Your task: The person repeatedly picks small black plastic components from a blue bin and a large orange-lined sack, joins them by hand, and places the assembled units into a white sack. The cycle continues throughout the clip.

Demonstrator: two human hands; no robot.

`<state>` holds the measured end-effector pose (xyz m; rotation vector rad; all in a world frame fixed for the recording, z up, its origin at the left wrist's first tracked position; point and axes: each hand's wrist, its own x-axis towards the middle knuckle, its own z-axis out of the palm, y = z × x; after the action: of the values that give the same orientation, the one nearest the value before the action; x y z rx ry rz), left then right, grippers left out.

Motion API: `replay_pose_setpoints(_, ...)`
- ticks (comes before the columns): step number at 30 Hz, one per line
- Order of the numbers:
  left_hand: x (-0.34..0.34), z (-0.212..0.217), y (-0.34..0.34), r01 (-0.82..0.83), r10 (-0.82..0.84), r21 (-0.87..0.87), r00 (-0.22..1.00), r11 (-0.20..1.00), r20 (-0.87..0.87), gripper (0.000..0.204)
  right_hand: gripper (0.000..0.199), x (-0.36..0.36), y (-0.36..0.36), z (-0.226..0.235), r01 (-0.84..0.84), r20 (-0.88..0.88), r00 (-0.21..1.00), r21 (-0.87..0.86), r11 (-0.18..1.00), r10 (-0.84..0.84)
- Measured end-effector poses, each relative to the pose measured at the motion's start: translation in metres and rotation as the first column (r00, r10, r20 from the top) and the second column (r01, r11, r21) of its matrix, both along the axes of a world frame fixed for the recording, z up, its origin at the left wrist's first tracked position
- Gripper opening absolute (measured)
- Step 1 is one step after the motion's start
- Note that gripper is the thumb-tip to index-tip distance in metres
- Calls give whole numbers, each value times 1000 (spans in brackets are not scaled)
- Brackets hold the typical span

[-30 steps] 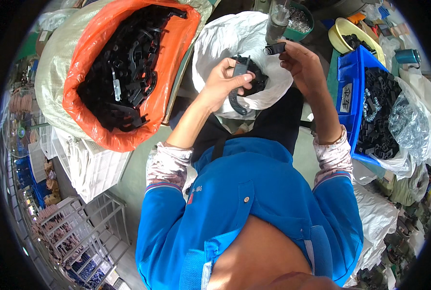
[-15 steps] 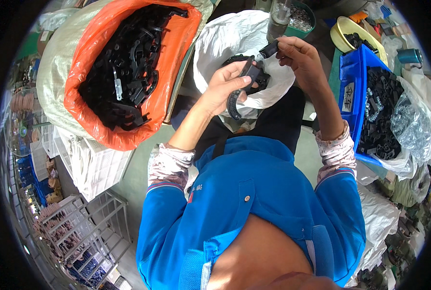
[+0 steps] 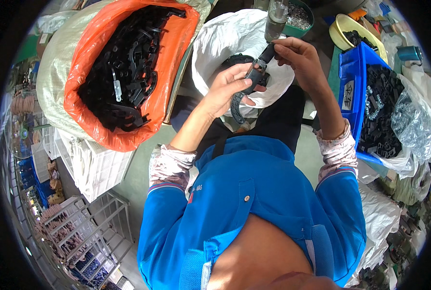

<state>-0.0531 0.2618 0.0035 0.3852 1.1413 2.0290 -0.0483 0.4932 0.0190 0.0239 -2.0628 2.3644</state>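
My left hand [image 3: 227, 89] is closed around a black curved plastic part [image 3: 255, 79], thumb on top, its hooked end hanging below the fingers. Between the thumb and fingertips of my right hand [image 3: 300, 60] is a small black oblong plastic piece [image 3: 267, 54]. The lower end of that piece meets the upper end of the curved part; whether they are joined I cannot tell. Both hands are over a white sack [image 3: 213, 41] standing open in front of my knees. More black parts [image 3: 237, 60] lie inside it, partly hidden by my left hand.
To the left, a sack with an orange liner [image 3: 73, 104] holds many black plastic parts. A grey cylindrical tool [image 3: 275, 24] stands just beyond my hands, beside a green tub [image 3: 306, 31] of small metal pieces. At right are a blue bin [image 3: 351, 111] and a yellow basin [image 3: 340, 34].
The small black piece has swung more upright, and its lower end now meets the curved part. My left hand has tilted the curved part upward slightly. Both hands keep their grip.
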Motion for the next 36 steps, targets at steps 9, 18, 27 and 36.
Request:
replay_pose_setpoints(9, 2, -2, 4, -11, 11, 26, 1000, 1000, 2, 43, 22, 0, 0, -3, -55, -12, 998, 88, 995, 56)
replay_pose_setpoints(18, -4, -8, 5, -19, 19, 41, 1000, 999, 9, 40, 24, 1, -9, -5, -82, 15, 997, 163, 983, 80)
replay_pose_setpoints(27, -16, 4, 15, -1, -1, -8, 981, 1000, -195, 39, 19, 14, -2, 6, -22, -42, 999, 44, 999, 23)
replay_pose_setpoints(36, -12, 6, 48, -330, 198, -102, 756, 939, -624, 30, 19, 42, 4, 23, -19, 64, 998, 86, 996, 13)
